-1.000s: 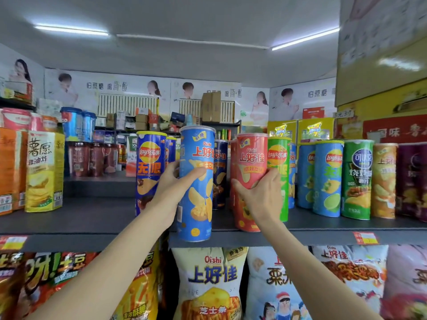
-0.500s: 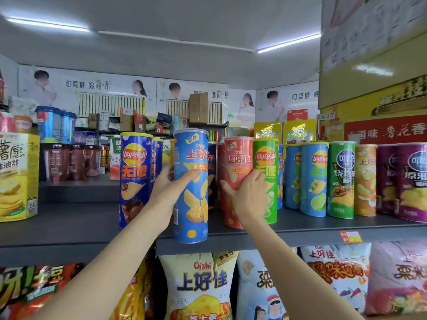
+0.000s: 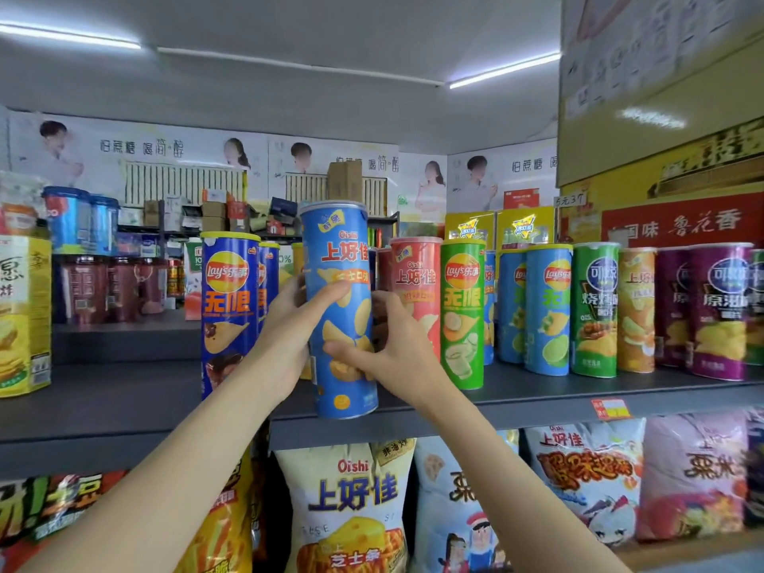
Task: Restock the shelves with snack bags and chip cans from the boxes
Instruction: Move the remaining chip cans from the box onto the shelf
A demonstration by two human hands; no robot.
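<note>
Since half a second ago the right hand (image 3: 397,349) has left the red can (image 3: 415,299) and come across to the blue can (image 3: 341,312); its thumb and fingers now curl round that can's lower right side. Left hand (image 3: 299,320) grips the same can from the left, thumb across the front at mid-height, fingers behind. Both hands thus hold one can. Blue can is upright, slightly tilted, base at the front lip of the shelf (image 3: 537,397); whether the base rests on the board or hangs just over the edge, cannot tell. It stands in the gap between the dark-blue can (image 3: 229,308) on the left and the red can on the right, close to both, with more cans visible behind it in the gap. Red can touches or nearly touches the green can (image 3: 462,312); further right a tight row of cans runs along the shelf, set back from the lip. Left of the dark-blue can the shelf board is bare as far as a yellow box (image 3: 22,316) near the frame edge. Snack bags (image 3: 351,506) fill the tier below, tops tucked under the shelf edge.
</note>
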